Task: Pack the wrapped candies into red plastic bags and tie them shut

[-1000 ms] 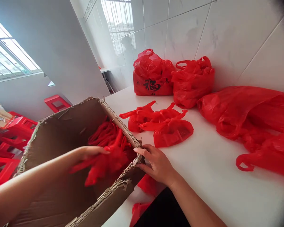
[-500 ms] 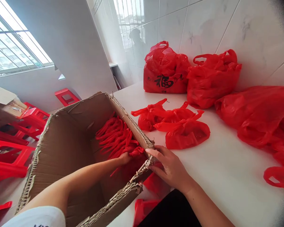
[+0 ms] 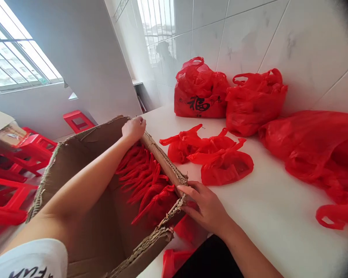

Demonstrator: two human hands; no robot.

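While left hand (image 3: pixel 134 128) curls closed over far rim of topless cardboard box (image 3: pixel 75 156), lower left of frame, right hand (image 3: pixel 204 206), half-closed, pinches near corner, probably steadying it; tied red plastic bags (image 3: pixel 159 202) bunched along right inner wall, likely saving room

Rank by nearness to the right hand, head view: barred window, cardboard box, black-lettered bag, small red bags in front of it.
1. Cardboard box: left, corner touching the right hand.
2. Small red bags: ahead.
3. Black-lettered bag: farther back.
4. Barred window: far left.
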